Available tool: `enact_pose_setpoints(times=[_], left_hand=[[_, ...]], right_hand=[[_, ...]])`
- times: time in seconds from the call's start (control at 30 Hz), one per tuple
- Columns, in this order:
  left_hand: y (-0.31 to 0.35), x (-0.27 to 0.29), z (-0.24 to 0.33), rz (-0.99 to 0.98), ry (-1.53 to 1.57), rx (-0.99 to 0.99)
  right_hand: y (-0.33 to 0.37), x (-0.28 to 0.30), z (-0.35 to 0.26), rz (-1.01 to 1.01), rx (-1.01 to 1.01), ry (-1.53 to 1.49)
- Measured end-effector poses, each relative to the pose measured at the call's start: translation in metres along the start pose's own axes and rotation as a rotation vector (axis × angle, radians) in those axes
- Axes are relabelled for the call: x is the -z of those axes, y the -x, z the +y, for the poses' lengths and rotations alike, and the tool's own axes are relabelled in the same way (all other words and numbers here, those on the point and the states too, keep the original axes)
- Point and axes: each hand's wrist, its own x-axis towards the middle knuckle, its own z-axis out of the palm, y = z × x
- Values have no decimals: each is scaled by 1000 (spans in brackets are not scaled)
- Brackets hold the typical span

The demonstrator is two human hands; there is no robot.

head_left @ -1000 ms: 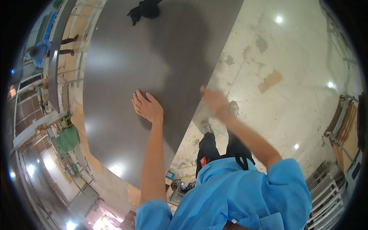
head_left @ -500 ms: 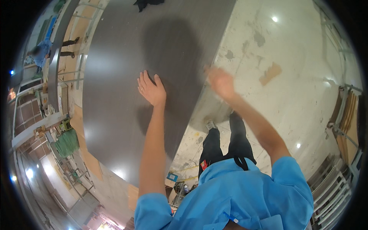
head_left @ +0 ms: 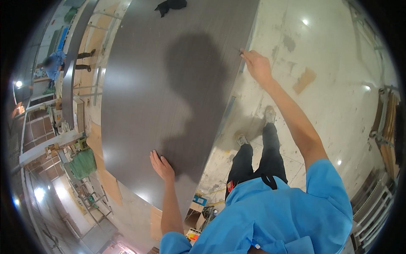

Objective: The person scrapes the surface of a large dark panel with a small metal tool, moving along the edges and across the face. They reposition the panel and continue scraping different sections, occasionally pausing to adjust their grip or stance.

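Observation:
A large dark grey-brown panel (head_left: pixel 139 106) with a faint grain stretches away on my left, my shadow across it. My left hand (head_left: pixel 163 166) lies on its near part, fingers stretched out and palm down. At the panel's right edge, farther off, my right hand (head_left: pixel 259 67) is closed in a pinch. Something small, thin and dark pokes out from its fingertips over the edge, too small to name. A black cloth-like piece (head_left: pixel 170 6) rests at the panel's far end.
Pale stained floor with a brown scrap (head_left: pixel 304 80) lies to my right. Racks with leaning boards (head_left: pixel 385 122) and white bars (head_left: pixel 372 216) stand at the far right. A person in blue (head_left: pixel 54 64) is beyond the panel at left. A green bundle (head_left: pixel 83 164) sits nearer.
My left hand has slid back along the panel toward me. The right hand has moved farther out to the panel's right edge, and my feet have shifted.

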Motion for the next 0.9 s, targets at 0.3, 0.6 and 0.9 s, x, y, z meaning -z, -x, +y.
enact_pose_setpoints(times=[0.3, 0.6, 0.9], left_hand=[[19, -5, -22, 31, -3, -78], [20, 21, -62, -115, 85, -211], [22, 15, -62, -73, 39, -194]], right_hand=[[258, -47, -172, -119, 320, -137], [81, -6, -67, 76, 100, 85], [273, -50, -188, -92, 386, -55]])
